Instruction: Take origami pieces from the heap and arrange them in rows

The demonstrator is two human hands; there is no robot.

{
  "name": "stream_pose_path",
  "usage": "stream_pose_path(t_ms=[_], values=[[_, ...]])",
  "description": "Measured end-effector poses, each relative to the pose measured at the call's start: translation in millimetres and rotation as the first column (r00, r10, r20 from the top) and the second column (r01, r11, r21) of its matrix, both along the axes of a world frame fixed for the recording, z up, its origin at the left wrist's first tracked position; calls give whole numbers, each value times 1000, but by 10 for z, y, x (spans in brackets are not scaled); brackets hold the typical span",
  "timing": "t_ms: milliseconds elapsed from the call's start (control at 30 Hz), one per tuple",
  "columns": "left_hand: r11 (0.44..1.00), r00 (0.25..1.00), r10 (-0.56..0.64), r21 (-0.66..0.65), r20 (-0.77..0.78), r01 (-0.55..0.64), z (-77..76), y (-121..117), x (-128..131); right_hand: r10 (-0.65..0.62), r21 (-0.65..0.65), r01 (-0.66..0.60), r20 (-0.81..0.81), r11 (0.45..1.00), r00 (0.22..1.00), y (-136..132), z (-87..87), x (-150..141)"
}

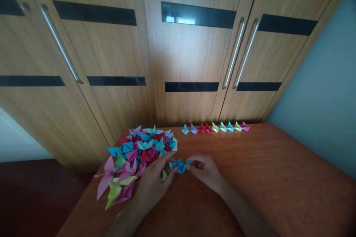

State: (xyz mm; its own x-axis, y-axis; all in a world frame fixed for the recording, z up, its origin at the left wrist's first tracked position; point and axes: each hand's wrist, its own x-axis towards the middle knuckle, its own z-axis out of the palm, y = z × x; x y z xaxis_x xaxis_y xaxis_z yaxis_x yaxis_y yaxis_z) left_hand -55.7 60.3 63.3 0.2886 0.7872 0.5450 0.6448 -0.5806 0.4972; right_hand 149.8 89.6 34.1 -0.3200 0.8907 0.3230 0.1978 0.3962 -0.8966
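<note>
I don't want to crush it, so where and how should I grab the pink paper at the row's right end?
I'd pinch the pink paper by its raised peak, from above; a yellow paper sits close on its left.

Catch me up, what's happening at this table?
A person's left hand and right hand hold a blue folded paper piece between them, just above the table. A colourful heap of folded paper lies on the left, and a row of small folded pieces runs along the far edge.
</note>
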Motion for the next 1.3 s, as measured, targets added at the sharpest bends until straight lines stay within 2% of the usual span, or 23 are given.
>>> stream_pose_path(t_ms=[133, 300, 467, 533, 600, 667, 767, 900, 967, 1000, 1133, 1300], values=[[996, 998, -31, -86, 55, 35, -25, 30, 21, -20, 101, 13, 66, 995, 998, -31, 84, 8], [993, 992, -52, -96, 117, 63, -57, 34, 49, -57, 180, 36, 117, 983, 992, -44, 130, 19], [987, 985, 40, -163, 165, -13, -102, -33, 131, -74, 176, 53, 119, 983, 990, -8, 168, 134], [977, 979, 56, -212, 194, -14, -134, -80, 180, -134, 166, 120, 77, 979, 988, 46, 177, 252], [969, 978, 15, -246, 210, 37, -171, -134, 234, -249, 153, 245, 10, 957, 968, 125, 171, 420], [954, 978, -45, -283, 201, 102, -213, -187, 291, -402, 126, 408, -68, 904, 913, 217, 140, 639], [909, 976, -115, -376, 186, 179, -290, -239, 374, -617, 76, 627, -124, 775, 778, 357, 23, 1051], [825, 957, -140, -505, 254, 255, -398, -209, 430, -837, 32, 837, 61, 546, 544, 518, -228, 1687], [795, 945, -118, -542, 304, 273, -440, -166, 427, -888, 82, 898, 214, 432, 407, 589, -346, 1985], [786, 939, -102, -552, 329, 279, -456, -146, 422, -891, 109, 911, 287, 397, 353, 622, -395, 2116], [772, 925, -69, -567, 375, 287, -485, -106, 406, -812, 145, 925, 539, 351, 224, 762, -524, 2475], [780, 938, -89, -562, 335, 275, -494, -114, 409, -715, 112, 948, 685, 297, 143, 957, -551, 2587]])
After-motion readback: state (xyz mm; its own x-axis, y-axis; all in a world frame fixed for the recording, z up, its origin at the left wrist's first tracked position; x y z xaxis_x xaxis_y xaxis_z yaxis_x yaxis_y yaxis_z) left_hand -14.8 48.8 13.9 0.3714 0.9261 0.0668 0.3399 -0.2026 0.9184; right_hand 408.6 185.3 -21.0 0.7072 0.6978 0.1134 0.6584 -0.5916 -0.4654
